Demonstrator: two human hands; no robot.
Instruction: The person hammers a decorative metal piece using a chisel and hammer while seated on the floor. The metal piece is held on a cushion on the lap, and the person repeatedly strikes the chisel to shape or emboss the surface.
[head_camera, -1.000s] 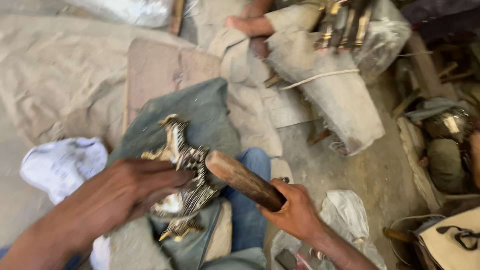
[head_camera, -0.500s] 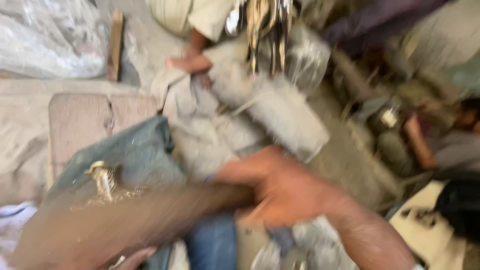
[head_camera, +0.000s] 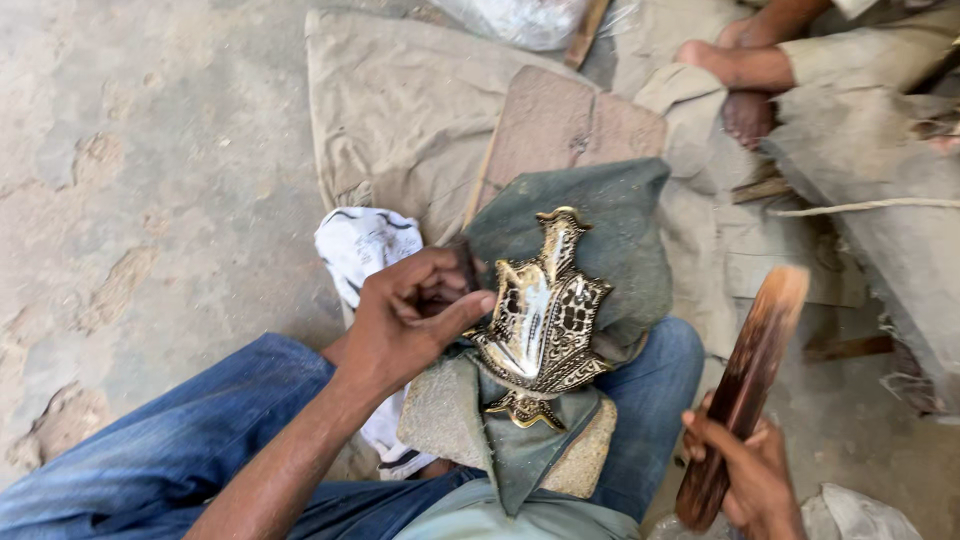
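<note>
We're resting the ornate brass casting (head_camera: 545, 320) on the grey cloth pad (head_camera: 600, 230) over our knee. Left hand (head_camera: 415, 315) fingers are pinching a small tool at its edge; right hand (head_camera: 750, 475) is gripping the wooden mallet (head_camera: 745, 385), raised. A mis-hit is likely risking fingers or denting the brass.

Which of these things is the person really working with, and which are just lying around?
In use:
left hand with a small dark tool
ornate brass piece
grey-green cloth beneath it
right hand gripping the wooden stick

Lying about:
white printed bag
flat stone slab
plastic sheet
</note>
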